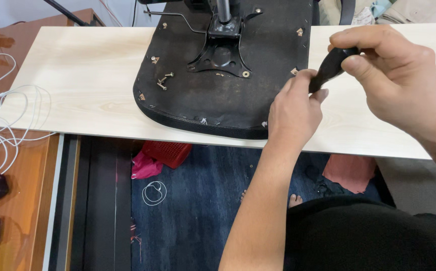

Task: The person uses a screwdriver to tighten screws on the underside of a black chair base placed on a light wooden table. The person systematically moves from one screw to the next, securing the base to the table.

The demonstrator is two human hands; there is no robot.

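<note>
An upturned black chair seat [228, 100] lies on a pale wooden board [77, 75], its metal mounting plate [221, 54] facing up. At the seat's right edge the right hand [399, 75] grips a black screwdriver handle [331, 68] while the left hand [293, 113], fingers curled, steadies its tip, which is hidden. Loose screws [162, 80] suggest unscrewing is underway; next, firm downward turning seems needed.

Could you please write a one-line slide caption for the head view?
Both hands, left hand and right hand, grip a black tool handle beside an upturned office chair seat on a pale wooden board.
</note>
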